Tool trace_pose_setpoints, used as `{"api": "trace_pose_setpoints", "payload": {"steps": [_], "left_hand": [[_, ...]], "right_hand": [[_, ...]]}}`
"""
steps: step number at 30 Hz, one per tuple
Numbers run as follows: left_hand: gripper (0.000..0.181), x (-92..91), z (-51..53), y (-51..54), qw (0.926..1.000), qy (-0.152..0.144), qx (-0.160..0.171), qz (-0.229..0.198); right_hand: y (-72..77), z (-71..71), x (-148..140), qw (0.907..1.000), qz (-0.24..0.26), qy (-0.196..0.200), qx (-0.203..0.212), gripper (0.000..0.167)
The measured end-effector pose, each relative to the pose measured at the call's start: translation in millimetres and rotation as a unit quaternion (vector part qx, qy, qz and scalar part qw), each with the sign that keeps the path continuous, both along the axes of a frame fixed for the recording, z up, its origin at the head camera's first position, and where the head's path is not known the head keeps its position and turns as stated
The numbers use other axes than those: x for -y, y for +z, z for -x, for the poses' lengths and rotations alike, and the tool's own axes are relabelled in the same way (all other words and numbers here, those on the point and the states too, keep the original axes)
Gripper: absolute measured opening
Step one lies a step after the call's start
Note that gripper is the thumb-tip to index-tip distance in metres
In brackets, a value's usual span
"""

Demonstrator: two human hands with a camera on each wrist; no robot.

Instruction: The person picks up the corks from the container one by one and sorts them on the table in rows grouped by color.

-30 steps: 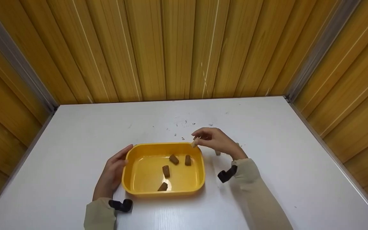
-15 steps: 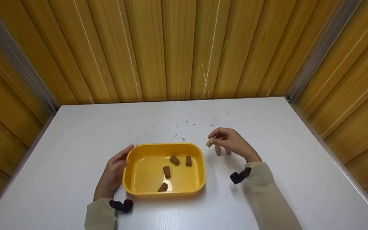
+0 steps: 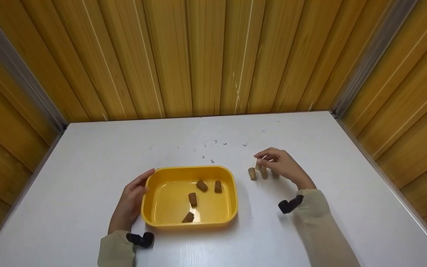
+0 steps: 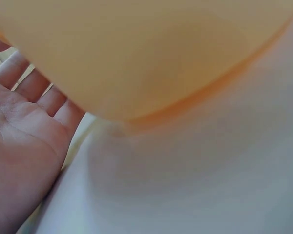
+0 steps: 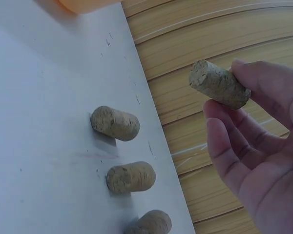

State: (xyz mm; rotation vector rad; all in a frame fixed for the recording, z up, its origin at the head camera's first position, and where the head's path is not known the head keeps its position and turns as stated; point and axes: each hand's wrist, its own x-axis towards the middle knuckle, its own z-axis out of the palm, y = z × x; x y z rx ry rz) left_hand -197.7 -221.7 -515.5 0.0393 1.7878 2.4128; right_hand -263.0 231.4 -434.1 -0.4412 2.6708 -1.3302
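In the head view my right hand (image 3: 282, 165) pinches a cork (image 3: 258, 164) above the table, right of the yellow tray (image 3: 189, 224). The right wrist view shows that cork (image 5: 219, 84) raised between thumb and fingertips. Below it, three corks stand in a row: a near one (image 5: 115, 123), a middle one (image 5: 131, 177) and a far one (image 5: 151, 223) cut by the frame. Several brown corks, one of them (image 3: 192, 199) near the centre, lie scattered inside the tray. My left hand (image 3: 131, 198) rests against the tray's left side, fingers fairly straight, as its wrist view shows (image 4: 29, 126).
A white table (image 3: 87, 167) with small dark marks (image 3: 213, 142) beyond the tray carries everything. Yellow wood-look panels (image 3: 206, 55) rise behind it and at both sides. Each wrist bears a small black camera mount, such as the right one (image 3: 290, 204).
The right hand has moved right from the tray's far right corner with the cork, to above the standing corks, which are now more visible. The left hand and tray stay in place.
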Motion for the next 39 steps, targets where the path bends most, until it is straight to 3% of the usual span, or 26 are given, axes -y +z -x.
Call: {"api": "trace_pose_setpoints", "payload": {"steps": [2, 8, 17, 25, 39], "left_hand": [[0.059, -0.5, -0.3, 0.4, 1.0000, 0.001, -0.001, -0.002], [0.058, -3.1, -0.9, 3.5, 1.0000, 0.004, -0.001, -0.008], [0.056, -9.5, 0.9, 7.2, 0.9995, 0.016, 0.026, 0.011], [0.051, -18.9, 2.0, 7.2, 0.9978, 0.046, 0.043, 0.021], [0.046, -27.9, 3.6, 8.4, 0.9909, 0.073, 0.052, 0.101]], "right_hand": [[-9.4, 6.6, -10.1, 1.0000, -0.001, -0.006, -0.005, 0.035], [-11.8, 6.4, -28.3, 0.9998, -0.005, -0.021, 0.000, 0.044], [-22.3, 7.5, -44.9, 0.9987, -0.028, -0.041, 0.012, 0.044], [-28.6, 10.4, -52.3, 0.9979, -0.037, -0.050, 0.018, 0.038], [-34.5, 11.4, -70.6, 0.9978, -0.023, -0.060, 0.020, 0.045]]}}
